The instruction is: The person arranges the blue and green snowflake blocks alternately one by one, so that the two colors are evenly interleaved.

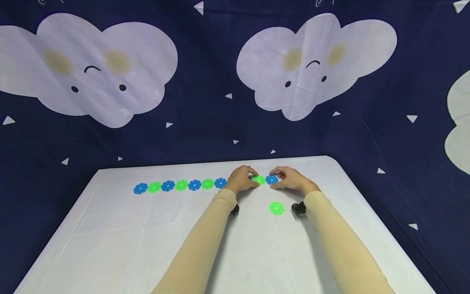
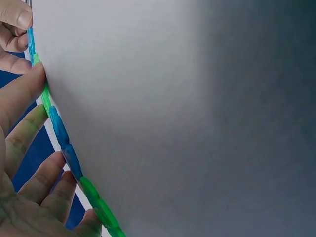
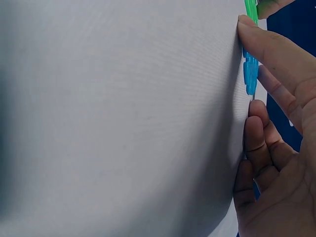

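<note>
A row of flat notched plastic discs, blue and green in turn, runs along the far side of the table. My left hand (image 1: 242, 179) pinches a green notched disc (image 1: 259, 180) near the right end of the row, covering part of the row. My right hand (image 1: 291, 179) grips the last blue notched disc (image 1: 271, 179) between thumb and finger, edge to edge with the green one. In the left wrist view, another blue disc (image 2: 64, 140) and a further green disc (image 2: 101, 205) line up beside my left fingers.
A single green disc (image 1: 276, 208) lies apart, nearer me, between my forearms. The row's left end is a blue disc (image 1: 140, 188). The white table (image 1: 110, 245) reaches back to a dark blue cloth (image 1: 205, 139) printed with clouds.
</note>
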A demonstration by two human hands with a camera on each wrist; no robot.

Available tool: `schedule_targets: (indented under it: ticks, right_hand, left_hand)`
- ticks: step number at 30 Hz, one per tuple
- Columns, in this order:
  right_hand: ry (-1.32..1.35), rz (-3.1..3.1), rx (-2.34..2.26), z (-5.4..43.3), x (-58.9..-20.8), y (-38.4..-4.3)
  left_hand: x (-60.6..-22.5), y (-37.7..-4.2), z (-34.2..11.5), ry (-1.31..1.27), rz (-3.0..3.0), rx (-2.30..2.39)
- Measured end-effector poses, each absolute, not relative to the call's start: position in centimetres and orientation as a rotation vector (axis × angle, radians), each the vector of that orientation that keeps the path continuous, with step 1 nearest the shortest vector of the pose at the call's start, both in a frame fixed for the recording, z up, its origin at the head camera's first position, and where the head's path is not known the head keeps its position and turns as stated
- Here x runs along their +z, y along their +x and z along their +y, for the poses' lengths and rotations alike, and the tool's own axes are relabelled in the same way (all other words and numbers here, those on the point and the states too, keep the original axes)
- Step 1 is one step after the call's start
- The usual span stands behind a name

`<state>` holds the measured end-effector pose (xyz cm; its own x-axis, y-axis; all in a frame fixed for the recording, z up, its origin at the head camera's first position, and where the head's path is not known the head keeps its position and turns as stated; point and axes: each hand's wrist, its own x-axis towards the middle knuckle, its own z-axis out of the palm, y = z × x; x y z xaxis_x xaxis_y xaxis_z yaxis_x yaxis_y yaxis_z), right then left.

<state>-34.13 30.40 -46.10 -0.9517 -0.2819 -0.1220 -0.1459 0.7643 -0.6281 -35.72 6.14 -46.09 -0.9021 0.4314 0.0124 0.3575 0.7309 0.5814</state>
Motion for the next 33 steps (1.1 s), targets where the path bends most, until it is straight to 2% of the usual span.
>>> schedule_targets:
  ticks: [23,33]
  right_hand:
    - [-0.262,2.737,-1.075,31.0,-46.3,-33.9]
    - [-0.374,2.799,-1.051,32.5,-45.8,-31.8]
  left_hand:
    - [-45.9,-35.8,6.3,0.666,2.816,0.864]
    - [-45.7,-35.8,6.4,0.653,2.826,0.811]
